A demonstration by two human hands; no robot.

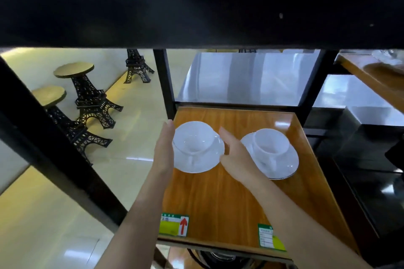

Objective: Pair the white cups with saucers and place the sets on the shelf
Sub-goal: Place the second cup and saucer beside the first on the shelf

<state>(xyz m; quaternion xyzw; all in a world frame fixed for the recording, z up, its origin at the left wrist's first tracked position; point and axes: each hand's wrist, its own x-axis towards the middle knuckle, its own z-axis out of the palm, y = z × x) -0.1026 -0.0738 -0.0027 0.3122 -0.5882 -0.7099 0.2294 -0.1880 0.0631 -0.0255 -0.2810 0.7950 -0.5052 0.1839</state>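
White cup (195, 137) sits upright in its saucer (197, 158) on the wooden shelf (229, 199); this set lies between the two hands. Cup: plain glossy white, wide round mouth, inside bare with soft highlights, handle turned toward the person. Saucer: plain white, round, shallow, rim showing all around the cup.

Left hand (163, 148): flat, fingers (168, 131) straight and together, palm facing the set, at the saucer's left rim; contact or a small gap, cannot tell. It grips nothing.

Right hand (235, 155): open, fingers loosely spread, thumb pointing up beside the cup's right rim, palm at the saucer's right edge. Nothing is enclosed in it; contact with the saucer cannot be confirmed.

Second cup (271, 143) stands on a second saucer (282, 166) just beyond the back of the right hand, same shelf, same white glaze; this saucer shows a thin dark line along its near rim.

Near shelf edge, below the wrists: a green label with red arrow (175, 224) and a second green label (270, 237). Off the left fingers, on the floor: black lattice-tower stools (87, 96) with round tops.
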